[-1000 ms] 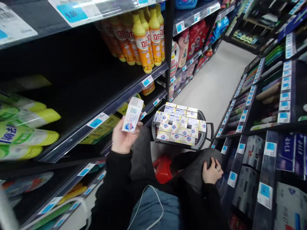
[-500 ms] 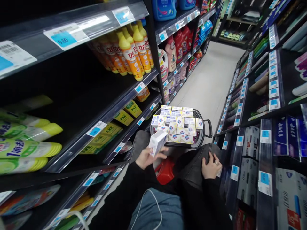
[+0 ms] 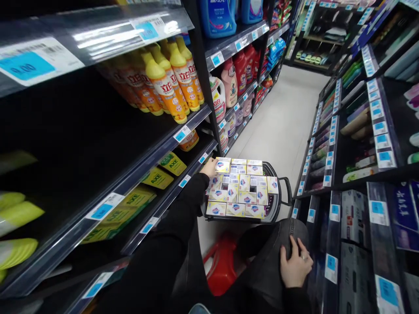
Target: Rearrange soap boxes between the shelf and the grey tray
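Lining shop aisle (image 3: 281, 126), dark shelves (image 3: 108, 144)

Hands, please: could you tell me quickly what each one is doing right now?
Left hand: on a soap box at the basket's far corner; grip unclear.
Right hand: open, resting on the knee.

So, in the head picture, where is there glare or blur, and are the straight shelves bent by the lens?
Head view: ceiling light glares on the clear price strip at top left, washing out its labels; the yellow bottles at the left edge are smeared; shelf edges bow outward, a wide-lens effect; the soap boxes in the basket, where the left hand reaches, are fairly sharp.
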A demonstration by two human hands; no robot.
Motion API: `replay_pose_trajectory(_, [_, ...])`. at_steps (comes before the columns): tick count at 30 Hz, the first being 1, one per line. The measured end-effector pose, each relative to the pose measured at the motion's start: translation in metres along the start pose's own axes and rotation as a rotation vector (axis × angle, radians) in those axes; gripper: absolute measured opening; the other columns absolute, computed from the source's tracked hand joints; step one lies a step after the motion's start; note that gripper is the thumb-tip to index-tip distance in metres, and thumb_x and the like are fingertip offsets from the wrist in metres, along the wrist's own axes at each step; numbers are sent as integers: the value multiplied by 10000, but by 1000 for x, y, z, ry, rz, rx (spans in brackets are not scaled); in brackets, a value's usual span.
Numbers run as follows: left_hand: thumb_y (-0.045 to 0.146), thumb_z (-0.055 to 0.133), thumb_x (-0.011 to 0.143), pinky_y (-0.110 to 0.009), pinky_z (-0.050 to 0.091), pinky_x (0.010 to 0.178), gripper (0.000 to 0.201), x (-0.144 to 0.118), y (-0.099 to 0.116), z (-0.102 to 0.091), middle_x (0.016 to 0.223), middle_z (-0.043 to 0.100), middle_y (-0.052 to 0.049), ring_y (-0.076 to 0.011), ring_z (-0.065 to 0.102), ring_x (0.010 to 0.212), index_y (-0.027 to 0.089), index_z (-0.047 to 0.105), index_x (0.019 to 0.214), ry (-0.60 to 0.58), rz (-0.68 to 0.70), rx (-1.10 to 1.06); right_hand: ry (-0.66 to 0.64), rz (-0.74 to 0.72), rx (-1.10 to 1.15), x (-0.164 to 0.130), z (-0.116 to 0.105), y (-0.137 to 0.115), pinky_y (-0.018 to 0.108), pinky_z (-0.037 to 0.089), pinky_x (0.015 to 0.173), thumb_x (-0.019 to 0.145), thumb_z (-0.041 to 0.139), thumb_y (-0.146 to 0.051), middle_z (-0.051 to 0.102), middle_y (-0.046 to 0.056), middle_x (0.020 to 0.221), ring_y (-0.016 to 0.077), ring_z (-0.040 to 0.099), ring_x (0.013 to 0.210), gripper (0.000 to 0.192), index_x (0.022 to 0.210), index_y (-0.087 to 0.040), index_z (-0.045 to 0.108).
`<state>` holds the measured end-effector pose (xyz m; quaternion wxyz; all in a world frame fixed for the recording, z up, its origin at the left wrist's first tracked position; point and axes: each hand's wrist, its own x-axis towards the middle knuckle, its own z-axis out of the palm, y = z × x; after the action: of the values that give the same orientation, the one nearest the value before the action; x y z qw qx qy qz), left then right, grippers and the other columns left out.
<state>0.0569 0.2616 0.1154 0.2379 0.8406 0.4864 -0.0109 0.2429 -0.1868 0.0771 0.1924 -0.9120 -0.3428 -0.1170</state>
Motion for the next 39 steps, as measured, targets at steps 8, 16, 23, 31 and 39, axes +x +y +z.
replay_pose_trajectory(8, [111,705,654,-355,466,973,699,32,-10,30,1314,436,-168,-291,600,1063,127,513,1327,-44,-28,30,-4,-67,-46,4,-2,-1,468,414,885,933,439,-450,612,176,1237,324,552,1043,449,1149,-130,669])
replay_pose_trajectory(16, [87,672,682,-384,469,992,603,30,-21,41,1291,422,-169,-293,595,1073,113,556,1273,-19,-28,-59,35,-151,-60,8,-5,0,434,420,867,931,467,-436,630,190,1202,311,594,1006,439,1113,-95,676])
replay_pose_trajectory(23, [115,775,622,-366,421,1077,740,35,-36,53,1294,394,-140,-286,537,1166,126,523,1317,4,-33,-129,15,-127,-56,6,-5,2,441,419,883,927,466,-456,630,188,1216,311,603,1019,452,1123,-105,674])
replay_pose_trajectory(31, [110,783,614,-370,404,1084,757,41,-41,62,1290,399,-130,-284,500,1191,157,538,1329,39,37,-142,37,-167,-42,10,-2,7,462,439,875,916,488,-445,641,206,1192,324,619,1025,442,1106,-97,682])
replay_pose_trajectory(39, [251,842,591,-451,378,1064,859,35,-40,52,1311,414,-133,-358,410,1239,215,506,1381,104,20,-116,-87,21,-16,10,-10,4,524,393,948,899,432,-540,619,220,1221,357,577,1095,560,1125,-94,685])
